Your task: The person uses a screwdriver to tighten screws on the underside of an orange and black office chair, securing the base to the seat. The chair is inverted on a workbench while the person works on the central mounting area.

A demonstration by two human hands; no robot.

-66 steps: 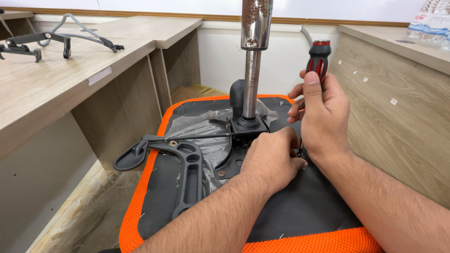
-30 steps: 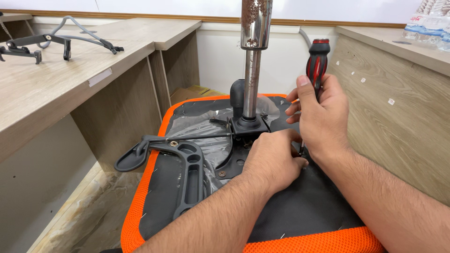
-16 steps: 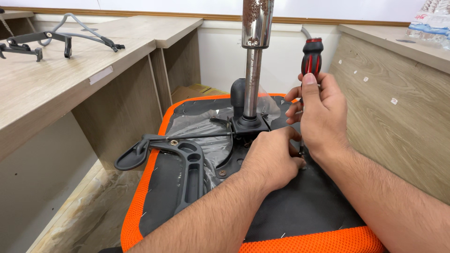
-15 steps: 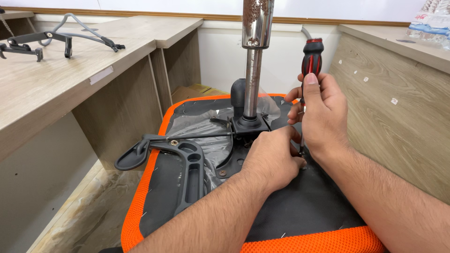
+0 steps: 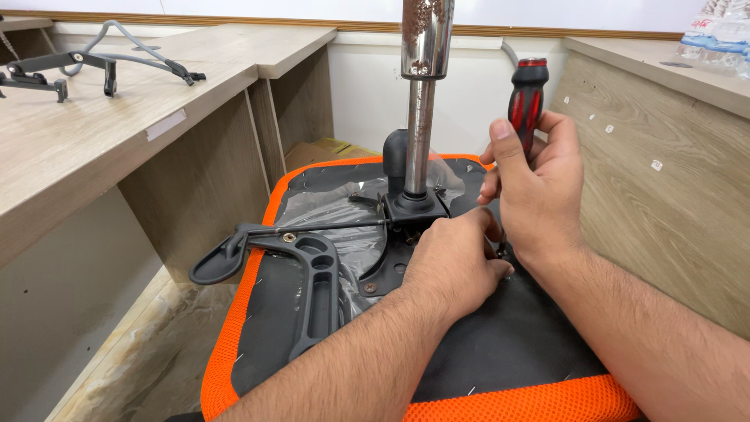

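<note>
An upturned office chair seat (image 5: 500, 352) with an orange mesh edge and black underside lies in front of me. A black metal mechanism plate (image 5: 391, 258) and a chrome gas cylinder (image 5: 420, 117) stand up from its middle. My right hand (image 5: 535, 180) grips a screwdriver (image 5: 526, 98) with a red and black handle, held upright, its tip hidden behind my left hand. My left hand (image 5: 453, 262) rests closed on the plate beside the screwdriver's lower end; whether it pinches anything is hidden. A black plastic armrest bracket (image 5: 312, 289) and lever paddle (image 5: 215, 266) lie on the seat's left side.
Wooden desks stand to the left (image 5: 94, 148) and right (image 5: 664, 156). A black and grey chair part (image 5: 94, 66) lies on the left desk. Plastic-wrapped bottles (image 5: 723, 35) sit at the top right. Clear plastic film (image 5: 344, 227) covers part of the seat underside.
The screwdriver handle has turned and shifted slightly in my right hand, whose fingers have regripped. My left hand stays in place on the plate.
</note>
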